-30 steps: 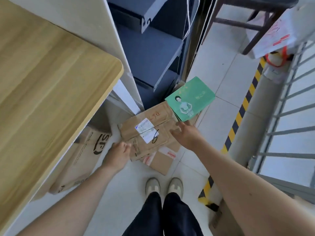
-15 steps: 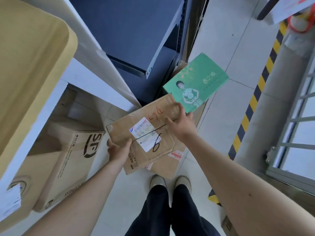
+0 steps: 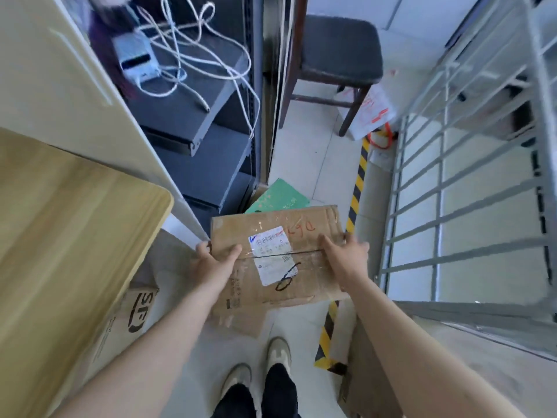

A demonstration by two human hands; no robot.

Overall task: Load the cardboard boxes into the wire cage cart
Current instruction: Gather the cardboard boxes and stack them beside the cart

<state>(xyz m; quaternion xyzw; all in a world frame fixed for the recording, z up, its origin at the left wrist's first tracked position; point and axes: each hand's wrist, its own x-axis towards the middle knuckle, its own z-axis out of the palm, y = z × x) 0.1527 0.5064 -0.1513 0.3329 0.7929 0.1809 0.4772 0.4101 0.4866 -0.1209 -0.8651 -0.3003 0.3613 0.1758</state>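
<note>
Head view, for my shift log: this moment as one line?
phase: carry | box: held off floor | left hand: grips left edge | right hand: grips right edge | cart: at right, box not in

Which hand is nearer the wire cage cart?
Right. The right hand grips the cardboard box edge toward the wire cage cart; the left hand grips the opposite edge.

black trousers (image 3: 256, 399), pale sneakers (image 3: 278, 352) (forearms (image 3: 168, 327) bare)
</note>
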